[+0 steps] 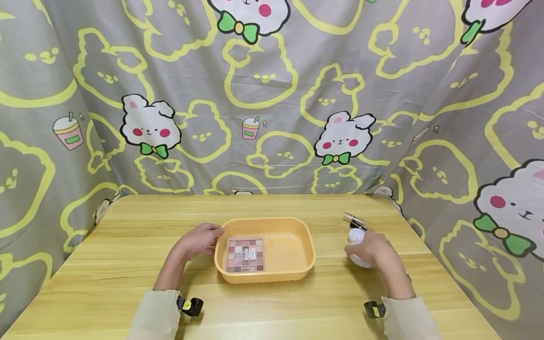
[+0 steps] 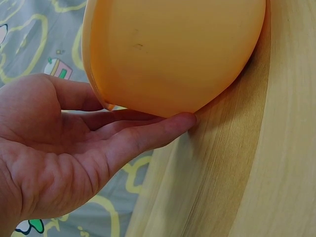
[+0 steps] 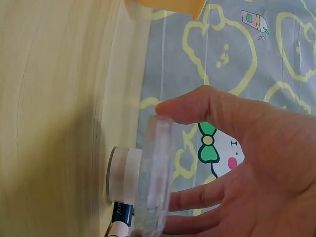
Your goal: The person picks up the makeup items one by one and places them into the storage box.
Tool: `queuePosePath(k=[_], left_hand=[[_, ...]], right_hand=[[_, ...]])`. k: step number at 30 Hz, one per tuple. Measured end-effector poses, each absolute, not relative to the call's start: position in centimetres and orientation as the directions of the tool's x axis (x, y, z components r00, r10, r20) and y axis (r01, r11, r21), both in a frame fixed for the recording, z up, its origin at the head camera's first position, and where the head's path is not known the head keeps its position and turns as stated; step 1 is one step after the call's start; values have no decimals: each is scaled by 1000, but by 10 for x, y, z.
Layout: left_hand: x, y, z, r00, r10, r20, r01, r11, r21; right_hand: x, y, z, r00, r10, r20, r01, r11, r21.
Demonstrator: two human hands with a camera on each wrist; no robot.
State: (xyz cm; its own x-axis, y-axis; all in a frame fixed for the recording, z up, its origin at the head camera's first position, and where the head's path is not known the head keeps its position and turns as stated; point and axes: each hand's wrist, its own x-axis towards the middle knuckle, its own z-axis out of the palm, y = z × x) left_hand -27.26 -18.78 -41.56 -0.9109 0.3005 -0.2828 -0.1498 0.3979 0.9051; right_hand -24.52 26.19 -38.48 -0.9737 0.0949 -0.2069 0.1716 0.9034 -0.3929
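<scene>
An orange-yellow plastic basin stands on the table with an eyeshadow palette lying flat in its left half. My left hand holds the basin's left end; in the left wrist view one finger meets the rim and others lie along the outer wall. To the right, my right hand grips a clear round case by its edge, thumb on one side and fingers opposite. A whitish round jar is close beside that case. Just beyond lie small cosmetic tubes, partly hidden by the hand.
The wooden table reaches back to a grey patterned curtain that hangs on three sides. Bare wood lies between the basin and the right-hand items. Each wrist carries a black camera mount.
</scene>
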Motion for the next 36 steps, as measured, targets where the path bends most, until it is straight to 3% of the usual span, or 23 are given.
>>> queuePosePath(k=[36], left_hand=[[-274,-189,-415,-909,304,-284,-147,404,903]], right_hand=[[-253,226,-387,-999,46,16,34,897,-441]])
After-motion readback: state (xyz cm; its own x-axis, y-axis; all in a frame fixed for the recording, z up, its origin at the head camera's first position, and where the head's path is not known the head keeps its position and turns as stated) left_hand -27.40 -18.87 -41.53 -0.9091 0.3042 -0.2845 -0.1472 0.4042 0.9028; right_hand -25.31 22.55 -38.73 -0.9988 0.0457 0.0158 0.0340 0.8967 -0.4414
